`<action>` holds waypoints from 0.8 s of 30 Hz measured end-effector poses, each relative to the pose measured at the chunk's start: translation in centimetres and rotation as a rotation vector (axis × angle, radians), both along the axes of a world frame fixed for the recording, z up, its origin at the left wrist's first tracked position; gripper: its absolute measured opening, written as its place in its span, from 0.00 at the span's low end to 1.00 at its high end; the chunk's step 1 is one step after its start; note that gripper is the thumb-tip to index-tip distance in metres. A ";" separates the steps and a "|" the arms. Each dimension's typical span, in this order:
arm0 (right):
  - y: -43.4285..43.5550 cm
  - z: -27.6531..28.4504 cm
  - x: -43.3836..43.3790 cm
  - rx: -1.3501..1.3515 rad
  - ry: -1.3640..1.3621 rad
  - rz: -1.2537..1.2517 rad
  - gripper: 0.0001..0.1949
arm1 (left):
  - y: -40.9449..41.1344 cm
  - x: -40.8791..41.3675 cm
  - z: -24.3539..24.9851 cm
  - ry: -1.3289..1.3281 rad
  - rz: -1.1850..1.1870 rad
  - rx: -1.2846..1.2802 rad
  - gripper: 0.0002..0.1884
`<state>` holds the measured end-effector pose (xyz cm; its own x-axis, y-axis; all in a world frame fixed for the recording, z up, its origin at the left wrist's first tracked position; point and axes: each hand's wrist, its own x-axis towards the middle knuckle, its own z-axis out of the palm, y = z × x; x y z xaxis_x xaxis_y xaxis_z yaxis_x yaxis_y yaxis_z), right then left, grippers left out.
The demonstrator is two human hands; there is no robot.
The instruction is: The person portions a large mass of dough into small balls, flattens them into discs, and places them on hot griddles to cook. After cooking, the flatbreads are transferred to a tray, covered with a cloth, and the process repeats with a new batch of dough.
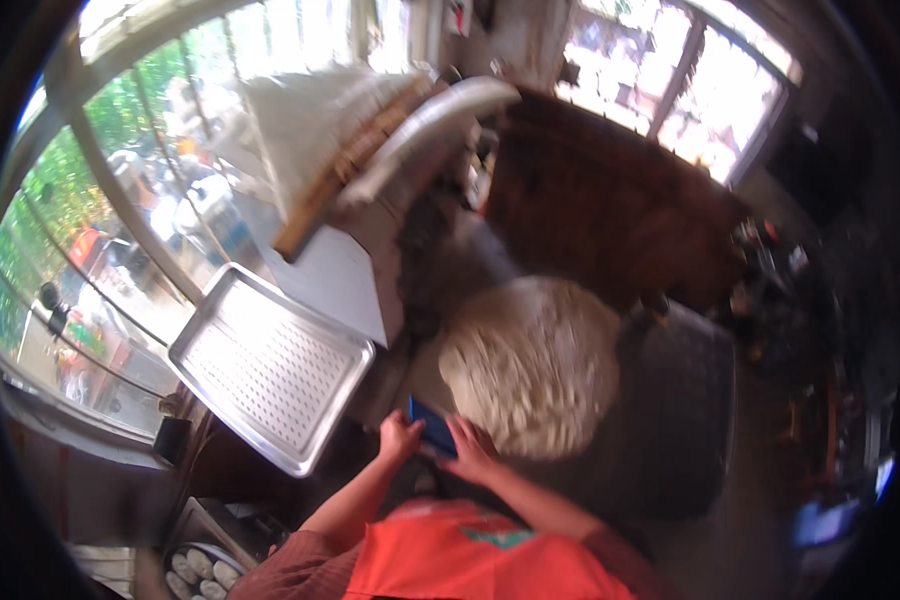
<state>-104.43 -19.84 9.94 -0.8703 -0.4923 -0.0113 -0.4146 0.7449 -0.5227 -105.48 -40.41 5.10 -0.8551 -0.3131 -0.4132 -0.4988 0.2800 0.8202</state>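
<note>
Between my two hands, in front of my red apron [480, 559], is a flat, dark blue rectangular object [436, 430]. My left hand [400, 436] grips its left end, thumb along the near side. On its right end rest the spread fingers of my right hand [471, 453]. Blur hides what the blue object is. Just beyond my right hand lies a large round beige mass [532, 367] with a lumpy, ridged surface; its material is not clear. A perforated stainless steel tray [270, 367] with a raised rim sits to the left of my hands.
Past the tray lie a white board [337, 277], a wooden bar [352, 172] and a white sheet [307, 112]. A dark wooden cabinet [607, 202] stands ahead. To the right is a dark rectangular panel [679, 405]. A bowl [221, 553] at lower left holds several pale oval pieces.
</note>
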 end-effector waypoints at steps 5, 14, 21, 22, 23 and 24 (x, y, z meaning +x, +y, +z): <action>0.6 -2.4 1.5 -0.332 -0.087 0.082 0.19 | 3.6 5.6 6.4 0.296 0.156 0.464 0.14; 10.2 4.6 -5.6 -0.105 -0.204 0.095 0.13 | 8.3 7.3 -1.8 -0.008 0.215 0.560 0.12; 11.3 5.5 -18.2 0.089 -0.076 0.253 0.12 | 20.9 4.8 -5.9 0.016 0.580 0.512 0.24; 10.9 4.2 -18.4 0.108 -0.090 0.253 0.12 | 22.0 4.9 -7.3 0.077 0.598 0.537 0.24; 10.7 2.7 -18.6 0.128 -0.101 0.243 0.13 | 23.3 4.9 -7.7 0.096 0.633 0.581 0.25; 10.5 1.5 -19.0 0.147 -0.107 0.226 0.14 | 24.2 5.1 -7.7 0.084 0.628 0.562 0.26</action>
